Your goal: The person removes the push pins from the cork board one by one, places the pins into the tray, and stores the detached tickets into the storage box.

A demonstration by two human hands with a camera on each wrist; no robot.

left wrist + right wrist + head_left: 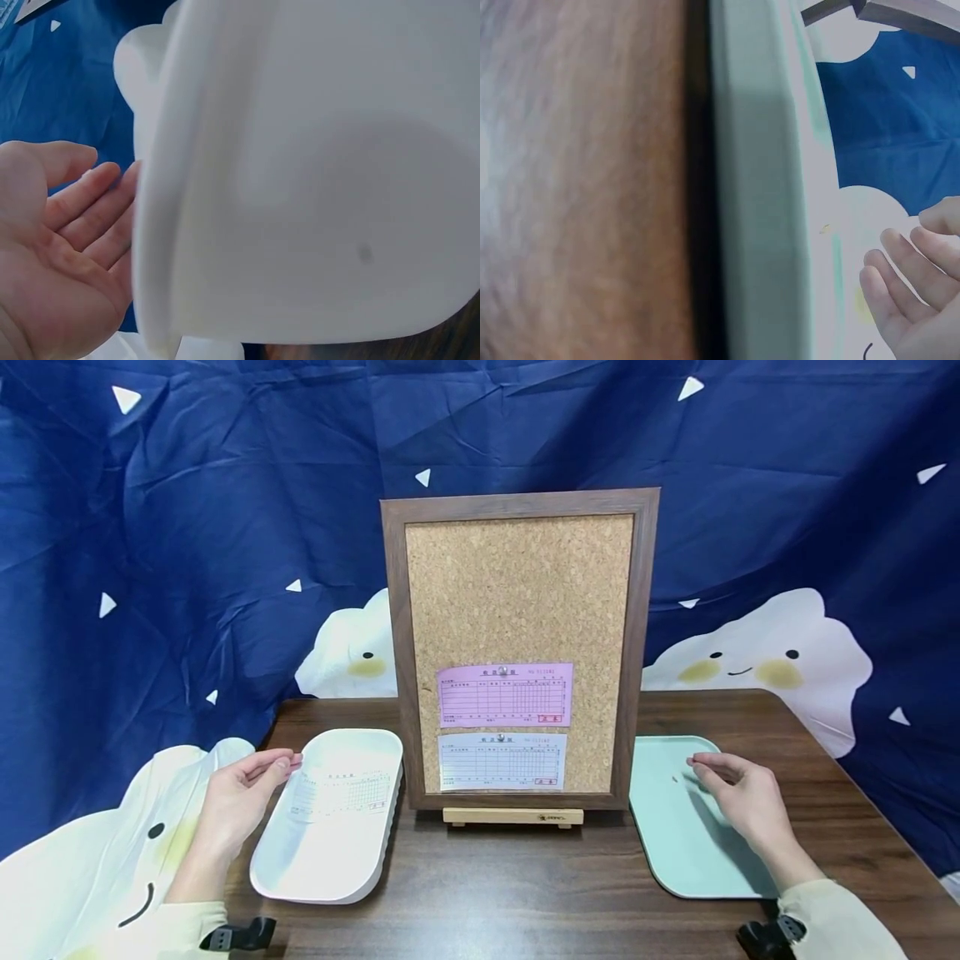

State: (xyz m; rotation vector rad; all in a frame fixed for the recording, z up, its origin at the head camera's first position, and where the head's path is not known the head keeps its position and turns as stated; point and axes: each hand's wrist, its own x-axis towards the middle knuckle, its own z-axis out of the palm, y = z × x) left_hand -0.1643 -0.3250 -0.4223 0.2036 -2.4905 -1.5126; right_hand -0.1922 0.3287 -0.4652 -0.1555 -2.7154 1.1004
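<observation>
My left hand (238, 793) hovers at the left rim of a white tray (330, 856), its fingers loosely bent with nothing between them. A pale printed slip (341, 795) lies inside that tray. Over a mint-green tray (678, 860) is my right hand (750, 797), fingers relaxed and holding nothing that I can see. A tiny object (675, 779), too small to identify, lies in the green tray near its fingertips. Between the trays stands a framed cork board (517, 593). Pins fix a purple form slip (505, 697) and, below it, a light blue form slip (502, 764) to the cork.
The board leans on a small wooden stand (513, 816) on the dark wooden table (510, 893). Behind hangs a blue cloth (225, 527) with white triangles and smiling clouds.
</observation>
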